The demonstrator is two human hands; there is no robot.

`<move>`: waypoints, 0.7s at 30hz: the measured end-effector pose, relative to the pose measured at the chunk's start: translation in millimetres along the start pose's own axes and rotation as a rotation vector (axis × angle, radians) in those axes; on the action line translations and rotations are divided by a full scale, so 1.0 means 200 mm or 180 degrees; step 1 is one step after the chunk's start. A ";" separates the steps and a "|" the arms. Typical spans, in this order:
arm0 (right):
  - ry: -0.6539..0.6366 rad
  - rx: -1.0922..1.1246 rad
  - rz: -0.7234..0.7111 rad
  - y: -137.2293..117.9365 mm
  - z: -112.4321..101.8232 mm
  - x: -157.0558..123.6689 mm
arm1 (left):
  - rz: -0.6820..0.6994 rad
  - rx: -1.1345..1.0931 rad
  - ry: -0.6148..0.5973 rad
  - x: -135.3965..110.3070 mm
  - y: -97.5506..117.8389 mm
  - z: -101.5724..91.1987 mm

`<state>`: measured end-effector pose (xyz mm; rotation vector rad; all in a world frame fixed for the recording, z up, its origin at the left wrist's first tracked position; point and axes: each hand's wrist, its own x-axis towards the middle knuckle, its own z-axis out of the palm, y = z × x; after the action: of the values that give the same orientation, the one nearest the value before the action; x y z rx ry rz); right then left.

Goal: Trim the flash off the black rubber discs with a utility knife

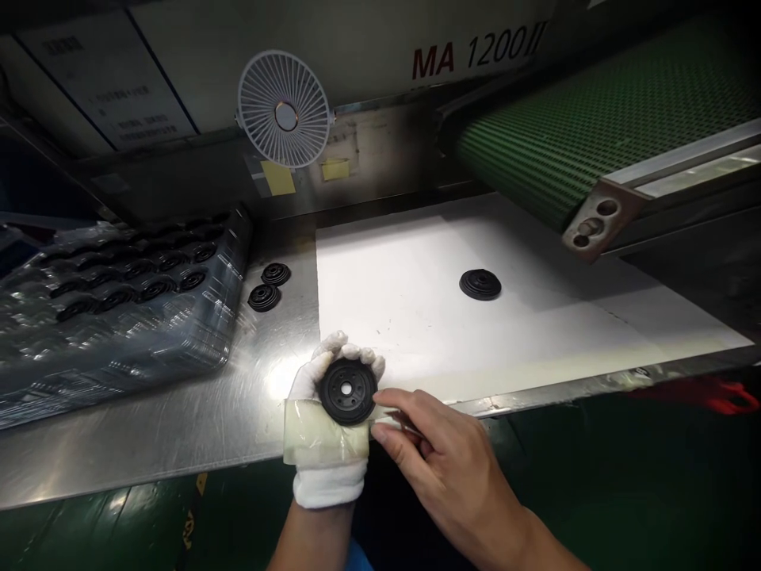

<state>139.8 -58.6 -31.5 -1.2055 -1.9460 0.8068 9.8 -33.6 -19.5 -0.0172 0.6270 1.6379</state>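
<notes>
In the head view, my left hand point(309, 381) wears a white glove with a clear yellowish band of film around the wrist. Its fingers curl round a black ribbed plastic disc point(346, 408), which has a centre hole and smaller holes around it. My right hand point(445, 444) is bare and pinches a thin blade-like tool point(392, 414), largely hidden by the fingers. The index fingertip is at the disc's right edge. Another black disc point(480, 284) lies on the white sheet point(404, 293). Two more black discs point(265, 297) lie on the metal table to the left.
Stacked clear plastic trays point(202, 333) with several black discs stand at left. A green conveyor belt point(535, 151) slopes in from the upper right above the sheet. A round white fan point(285, 115) is at the back. The metal table's point(143, 444) front edge runs below my hands.
</notes>
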 end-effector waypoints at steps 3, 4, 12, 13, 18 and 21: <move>-0.0044 0.0034 -0.0170 0.00 0.01 0.02 | -0.0114 0.0098 0.0064 -0.01 -0.02 0.00; -0.0098 -0.0006 -0.0167 0.00 0.01 0.03 | -0.0088 0.0138 0.0061 -0.01 -0.02 -0.01; -0.0222 0.0883 0.0149 -0.03 -0.03 0.04 | -0.0078 0.0099 0.0036 0.00 -0.03 0.00; -0.0104 0.0978 0.0225 -0.02 -0.04 0.03 | -0.0092 0.0102 0.0096 0.00 -0.02 0.01; 0.0112 0.0606 0.0678 0.12 -0.19 -0.05 | -0.0097 0.0075 0.0201 0.00 0.01 0.06; -0.0228 0.0269 0.0798 0.24 -0.28 -0.13 | -0.0135 0.0058 0.0359 0.00 0.01 0.09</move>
<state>217.1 -57.2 -45.4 -1.4041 -1.8191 1.0629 14.4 -26.6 -3.1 -0.1096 0.7232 1.5982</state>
